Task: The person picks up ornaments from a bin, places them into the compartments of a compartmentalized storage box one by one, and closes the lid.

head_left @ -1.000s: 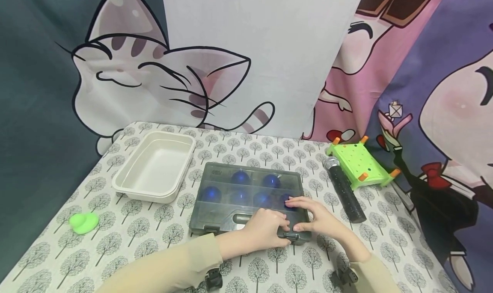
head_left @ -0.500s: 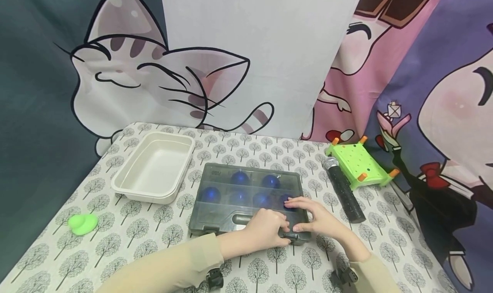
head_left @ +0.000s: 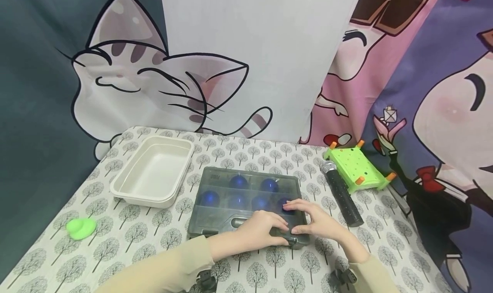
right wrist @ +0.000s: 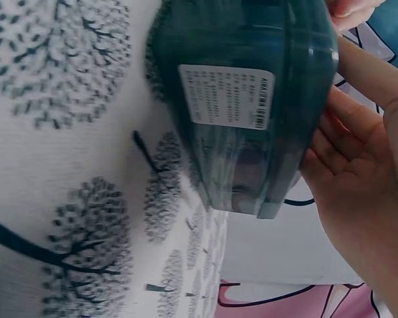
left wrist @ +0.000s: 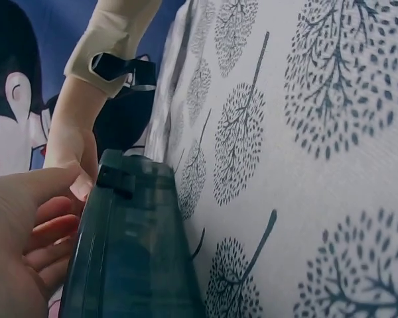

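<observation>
A translucent dark grey organiser case (head_left: 215,220) lies flat with its lid down. Several blue balls (head_left: 239,182) show through the lid in their compartments. My left hand (head_left: 258,231) is at the front right of the case, thumb along the front edge beside the right latch (head_left: 292,242), fingers loosely bent over the lid. My right hand (head_left: 317,219) rests on the lid's right side, fingertips over the rightmost ball and thumb near the front corner. In the right wrist view, the right hand (right wrist: 365,146) lies along the case's upper side, above a white barcode label (right wrist: 227,96).
A white plastic tub (head_left: 154,173) stands behind and left of the case. A green rubber duck (head_left: 81,228) sits at the far left. To the right lie a black microphone (head_left: 343,196) and an upturned green toy table (head_left: 354,167) with orange legs.
The left hand's fingers have loosened and spread slightly at the right latch. The right hand stays on the lid. The whole head view has shifted a little, with the scene lower in it.
</observation>
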The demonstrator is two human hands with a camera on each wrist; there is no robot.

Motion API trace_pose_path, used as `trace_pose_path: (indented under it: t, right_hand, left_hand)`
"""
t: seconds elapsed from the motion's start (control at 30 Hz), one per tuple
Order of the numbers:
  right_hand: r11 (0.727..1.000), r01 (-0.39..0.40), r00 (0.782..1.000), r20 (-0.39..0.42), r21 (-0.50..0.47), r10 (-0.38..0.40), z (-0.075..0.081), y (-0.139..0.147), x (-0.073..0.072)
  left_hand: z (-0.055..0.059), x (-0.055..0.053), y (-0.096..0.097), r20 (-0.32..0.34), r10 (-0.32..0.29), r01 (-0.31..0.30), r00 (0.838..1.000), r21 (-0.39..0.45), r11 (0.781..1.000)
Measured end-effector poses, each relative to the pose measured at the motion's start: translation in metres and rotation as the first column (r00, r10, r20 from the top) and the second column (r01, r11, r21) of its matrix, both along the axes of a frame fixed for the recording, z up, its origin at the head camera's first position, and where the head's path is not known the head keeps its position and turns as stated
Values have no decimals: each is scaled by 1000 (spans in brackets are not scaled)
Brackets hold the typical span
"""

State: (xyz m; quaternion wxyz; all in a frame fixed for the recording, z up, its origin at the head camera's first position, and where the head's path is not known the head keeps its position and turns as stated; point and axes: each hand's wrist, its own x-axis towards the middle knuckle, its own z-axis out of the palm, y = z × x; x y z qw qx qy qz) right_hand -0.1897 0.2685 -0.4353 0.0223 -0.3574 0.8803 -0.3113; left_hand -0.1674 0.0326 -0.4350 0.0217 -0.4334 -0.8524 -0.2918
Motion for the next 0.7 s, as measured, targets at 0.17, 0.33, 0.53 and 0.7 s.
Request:
trace_pose_path:
  t: [0.17,0.33,0.53,0.7]
  right_hand:
    - [999,11,1000,-24,-34,-11,7,-4,-5]
    - [998,7,997,-73,-60,-12,19,-11,-14]
    - [994,16,998,-66,-104,-23,38,-21,-27]
    - [991,22,998,-58,-131,-30,55,-28,-36]
  left_hand:
    - [6,-5,-13,-6,-36,36,999,105,994]
    - [19,-16,-31,-14,-9,12,1000,195,981]
    - [30,-35,-55,19,106,-107,994,229,968]
    - [37,-51,-74,4,188,-184,982,243,953]
